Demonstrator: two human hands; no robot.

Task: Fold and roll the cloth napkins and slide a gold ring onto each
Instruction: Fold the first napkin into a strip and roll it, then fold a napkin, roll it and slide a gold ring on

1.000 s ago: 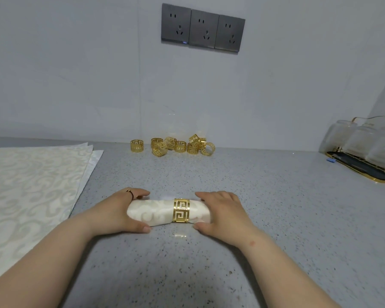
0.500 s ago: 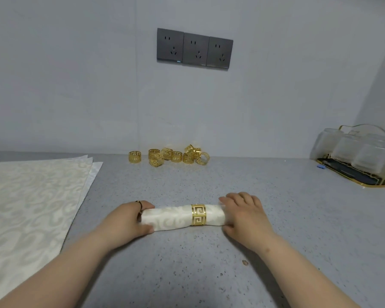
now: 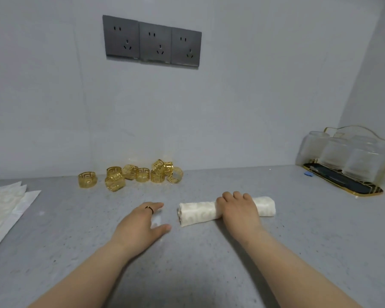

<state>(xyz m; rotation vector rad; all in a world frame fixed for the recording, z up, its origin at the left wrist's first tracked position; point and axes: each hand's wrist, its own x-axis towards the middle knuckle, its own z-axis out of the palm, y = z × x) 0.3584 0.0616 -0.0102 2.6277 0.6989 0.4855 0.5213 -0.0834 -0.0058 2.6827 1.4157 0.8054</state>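
Observation:
A rolled cream napkin [image 3: 197, 213] lies on the grey counter, right of centre. My right hand [image 3: 239, 207] grips it around the middle, covering the spot where its gold ring sits, so the ring is hidden. My left hand [image 3: 142, 223] is off the roll, just left of its end, fingers relaxed over the counter and holding nothing. Several loose gold rings [image 3: 129, 175] are heaped against the back wall. A stack of flat cream napkins [image 3: 2, 210] lies at the far left edge.
A gold-rimmed dark tray [image 3: 347, 182] with clear glass jars [image 3: 342, 154] stands at the back right corner. Three dark wall sockets [image 3: 152, 42] sit above the rings. The grey counter [image 3: 209, 263] stretches bare in front of my arms.
My right hand has carried the ringed roll to the right and now wraps over its middle. My left hand has let go of the roll's left end.

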